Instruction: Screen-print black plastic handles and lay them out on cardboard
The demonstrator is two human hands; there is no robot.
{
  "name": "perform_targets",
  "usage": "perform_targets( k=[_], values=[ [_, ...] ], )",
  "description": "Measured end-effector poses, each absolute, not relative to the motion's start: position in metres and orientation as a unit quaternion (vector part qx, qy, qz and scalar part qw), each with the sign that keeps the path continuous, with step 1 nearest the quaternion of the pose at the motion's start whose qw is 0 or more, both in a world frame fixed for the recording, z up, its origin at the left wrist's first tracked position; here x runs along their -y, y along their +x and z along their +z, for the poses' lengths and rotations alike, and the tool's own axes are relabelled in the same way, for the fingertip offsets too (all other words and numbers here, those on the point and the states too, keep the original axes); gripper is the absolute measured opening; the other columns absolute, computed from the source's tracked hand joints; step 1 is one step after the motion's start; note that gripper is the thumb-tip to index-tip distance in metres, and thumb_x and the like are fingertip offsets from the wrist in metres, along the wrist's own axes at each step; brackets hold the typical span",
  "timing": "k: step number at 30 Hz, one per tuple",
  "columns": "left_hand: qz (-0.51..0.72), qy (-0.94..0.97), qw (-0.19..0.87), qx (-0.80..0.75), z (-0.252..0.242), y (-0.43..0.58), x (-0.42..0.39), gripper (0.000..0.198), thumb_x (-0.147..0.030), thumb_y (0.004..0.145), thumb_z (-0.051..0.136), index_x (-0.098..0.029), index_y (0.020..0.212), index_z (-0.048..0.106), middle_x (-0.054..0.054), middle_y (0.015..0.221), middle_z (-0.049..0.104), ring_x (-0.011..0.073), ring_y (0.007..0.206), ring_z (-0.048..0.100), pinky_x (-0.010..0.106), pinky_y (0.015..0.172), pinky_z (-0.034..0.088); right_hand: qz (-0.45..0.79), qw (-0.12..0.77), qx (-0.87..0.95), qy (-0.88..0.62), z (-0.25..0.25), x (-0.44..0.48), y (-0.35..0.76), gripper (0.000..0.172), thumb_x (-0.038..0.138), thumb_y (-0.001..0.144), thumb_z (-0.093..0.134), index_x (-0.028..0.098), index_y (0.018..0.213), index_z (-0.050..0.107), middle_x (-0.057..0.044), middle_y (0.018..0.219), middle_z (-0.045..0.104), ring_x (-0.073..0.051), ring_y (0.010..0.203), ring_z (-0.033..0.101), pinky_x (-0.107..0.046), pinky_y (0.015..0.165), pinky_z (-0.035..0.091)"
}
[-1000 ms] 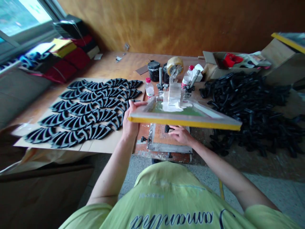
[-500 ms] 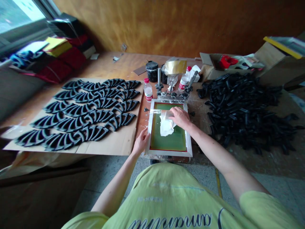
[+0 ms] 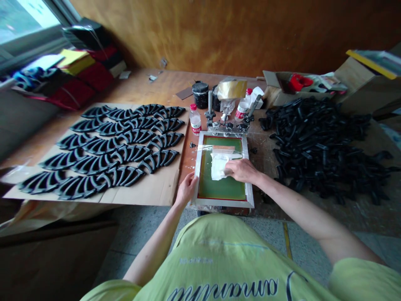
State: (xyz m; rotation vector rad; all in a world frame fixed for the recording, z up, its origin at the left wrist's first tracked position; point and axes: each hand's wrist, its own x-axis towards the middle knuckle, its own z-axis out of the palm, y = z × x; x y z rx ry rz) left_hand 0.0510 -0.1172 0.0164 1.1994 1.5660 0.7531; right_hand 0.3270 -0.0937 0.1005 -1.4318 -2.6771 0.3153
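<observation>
A screen-printing frame (image 3: pixel 251 190) with a green mesh lies in front of me, below a metal hinge clamp (image 3: pixel 230 126). My left hand (image 3: pixel 187 188) grips its left rail near the front corner. On the mesh lies a white cloth (image 3: pixel 218 167), perhaps paper, with my right hand (image 3: pixel 241 170) closed on its right edge. Just beyond the cloth, a squeegee with a wooden handle (image 3: pixel 223 149) rests across the mesh, touched by neither hand. The fingertips of my right hand are partly hidden against the cloth.
Rows of curved black plastic parts (image 3: pixel 119 152) cover a cardboard sheet (image 3: pixel 156 190) on the left. A heap of black parts (image 3: pixel 319 142) lies on the right. Behind the frame stand a bottle (image 3: pixel 195 120), a black tub (image 3: pixel 200 94) and an open cardboard box (image 3: pixel 275 92).
My right hand has let go of the squeegee, moved toward me and taken hold of the white cloth. The left hand stays on the frame.
</observation>
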Motion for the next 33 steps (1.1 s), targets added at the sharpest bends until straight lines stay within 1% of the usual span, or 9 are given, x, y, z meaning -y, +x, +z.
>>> perform_targets(
  k=[5, 10, 16, 18, 21, 24, 26, 30, 33],
  values=[
    [0.315, 0.483, 0.505, -0.642, 0.018, 0.052, 0.118, 0.052, -0.055, 0.079, 0.062, -0.020, 0.118, 0.067, 0.003, 0.077, 0.071, 0.0183, 0.066, 0.065, 0.026, 0.058, 0.048, 0.070, 0.070, 0.875, -0.475, 0.079, 0.115, 0.317, 0.027, 0.006, 0.087, 0.048, 0.017, 0.100, 0.069, -0.008, 0.101, 0.071, -0.018, 0.086, 0.065, -0.027, 0.071, 0.045],
    [0.322, 0.468, 0.522, -0.636, 0.019, 0.051, 0.118, 0.057, -0.058, 0.076, 0.063, -0.019, 0.117, 0.067, 0.004, 0.076, 0.071, 0.0181, 0.065, 0.064, 0.026, 0.057, 0.047, 0.088, 0.102, 0.851, -0.508, 0.086, 0.110, 0.313, 0.018, 0.026, 0.091, 0.059, 0.021, 0.105, 0.069, -0.006, 0.100, 0.072, -0.020, 0.084, 0.066, -0.028, 0.072, 0.047],
    [0.361, 0.432, 0.598, -0.571, 0.055, 0.048, 0.116, 0.077, -0.058, 0.076, 0.068, -0.021, 0.140, 0.048, 0.001, 0.077, 0.070, 0.0156, 0.064, 0.063, 0.024, 0.057, 0.047, 0.074, 0.210, 0.764, -0.606, 0.126, 0.040, 0.320, 0.055, 0.037, 0.088, 0.066, 0.026, 0.140, 0.052, -0.008, 0.110, 0.071, -0.023, 0.089, 0.066, -0.034, 0.079, 0.051],
    [0.385, 0.425, 0.595, -0.563, 0.080, 0.049, 0.112, 0.069, -0.059, 0.077, 0.067, -0.023, 0.135, 0.055, 0.000, 0.077, 0.069, 0.0141, 0.061, 0.061, 0.023, 0.054, 0.046, 0.067, 0.267, 0.721, -0.636, 0.136, 0.024, 0.348, 0.055, 0.042, 0.090, 0.062, 0.022, 0.140, 0.053, -0.007, 0.101, 0.072, -0.021, 0.081, 0.066, -0.034, 0.078, 0.052],
    [0.436, 0.452, 0.561, -0.539, 0.119, 0.056, 0.098, 0.052, -0.064, 0.083, 0.057, -0.020, 0.108, 0.070, 0.002, 0.077, 0.067, 0.0125, 0.059, 0.059, 0.023, 0.051, 0.046, 0.029, 0.327, 0.632, -0.702, 0.132, 0.020, 0.400, 0.042, 0.040, 0.096, 0.049, 0.012, 0.124, 0.063, -0.006, 0.088, 0.074, -0.017, 0.073, 0.067, -0.029, 0.072, 0.053],
    [0.516, 0.488, 0.514, -0.481, 0.149, 0.070, 0.071, 0.049, -0.063, 0.089, 0.048, -0.020, 0.102, 0.068, 0.004, 0.089, 0.068, 0.0149, 0.072, 0.064, 0.025, 0.059, 0.052, 0.009, 0.290, 0.617, -0.732, 0.102, 0.041, 0.421, 0.047, 0.040, 0.099, 0.037, 0.007, 0.096, 0.070, -0.006, 0.077, 0.073, -0.013, 0.065, 0.064, -0.025, 0.064, 0.054],
    [0.550, 0.501, 0.497, -0.446, 0.165, 0.082, 0.049, 0.047, -0.061, 0.092, 0.044, -0.021, 0.107, 0.064, 0.005, 0.095, 0.068, 0.0166, 0.084, 0.067, 0.026, 0.065, 0.056, 0.031, 0.250, 0.650, -0.717, 0.072, 0.065, 0.407, 0.043, 0.043, 0.097, 0.042, 0.014, 0.079, 0.069, -0.004, 0.073, 0.072, -0.013, 0.062, 0.062, -0.025, 0.062, 0.054],
    [0.562, 0.493, 0.518, -0.415, 0.188, 0.099, 0.013, 0.052, -0.065, 0.093, 0.035, -0.021, 0.108, 0.058, 0.006, 0.091, 0.067, 0.0162, 0.087, 0.069, 0.027, 0.068, 0.058, 0.059, 0.150, 0.724, -0.670, 0.032, 0.102, 0.349, 0.025, 0.041, 0.087, 0.067, 0.017, 0.081, 0.066, -0.009, 0.089, 0.071, -0.020, 0.087, 0.066, -0.030, 0.077, 0.052],
    [0.582, 0.459, 0.523, -0.421, 0.178, 0.104, 0.021, 0.050, -0.066, 0.092, 0.039, -0.023, 0.112, 0.055, 0.005, 0.092, 0.069, 0.0142, 0.082, 0.069, 0.027, 0.070, 0.057, 0.081, 0.095, 0.712, -0.691, 0.031, 0.108, 0.324, 0.018, 0.035, 0.092, 0.061, 0.018, 0.087, 0.061, -0.011, 0.090, 0.070, -0.023, 0.090, 0.064, -0.031, 0.077, 0.048]
  ],
)
